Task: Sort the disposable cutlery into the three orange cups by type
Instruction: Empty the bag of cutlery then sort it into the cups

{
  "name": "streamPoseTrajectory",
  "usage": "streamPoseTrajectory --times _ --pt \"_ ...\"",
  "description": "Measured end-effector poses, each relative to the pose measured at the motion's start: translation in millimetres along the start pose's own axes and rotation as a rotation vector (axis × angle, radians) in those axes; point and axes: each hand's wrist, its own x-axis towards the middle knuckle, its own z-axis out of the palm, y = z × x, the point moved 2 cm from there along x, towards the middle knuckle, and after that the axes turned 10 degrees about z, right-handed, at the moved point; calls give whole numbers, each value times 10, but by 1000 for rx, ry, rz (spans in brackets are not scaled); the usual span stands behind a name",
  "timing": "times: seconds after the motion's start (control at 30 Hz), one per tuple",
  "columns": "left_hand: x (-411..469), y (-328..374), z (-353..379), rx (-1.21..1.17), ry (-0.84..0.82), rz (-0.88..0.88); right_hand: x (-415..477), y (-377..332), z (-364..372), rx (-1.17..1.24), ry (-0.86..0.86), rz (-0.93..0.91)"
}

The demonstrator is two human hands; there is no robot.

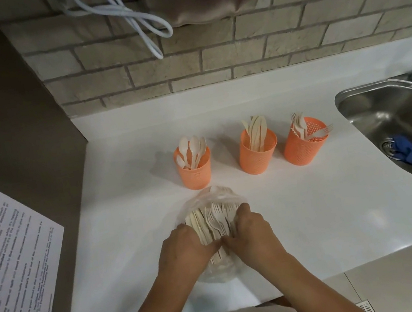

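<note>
Both hands in clear plastic bag point(209, 202) of mixed cutlery on white counter point(304, 207): left hand point(184, 244) and right hand point(251, 230) grip the pile. Behind: spoon cup point(194, 167), knife cup point(258, 152), fork cup point(304, 144).

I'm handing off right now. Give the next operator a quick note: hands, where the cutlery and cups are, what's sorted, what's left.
Left hand and right hand: both gripping the clear bag of mixed cutlery on the counter.
Done: left cup has spoons, middle cup knives, right cup forks, tilted.
Left: forks and other pieces in the bag, unsorted.
</note>
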Motion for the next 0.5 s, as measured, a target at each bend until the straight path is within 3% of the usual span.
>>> streamPoseTrajectory --times 0.17,0.27,0.5 --pt "35 51 8 -74 -57 35 -61 -110 74 142 11 -79" --pt "17 16 30 -197 -70 18 -54 -77 78 212 -5 -15" --pt "-15 -55 78 -367 -129 6 19 -154 25 8 -77 25"
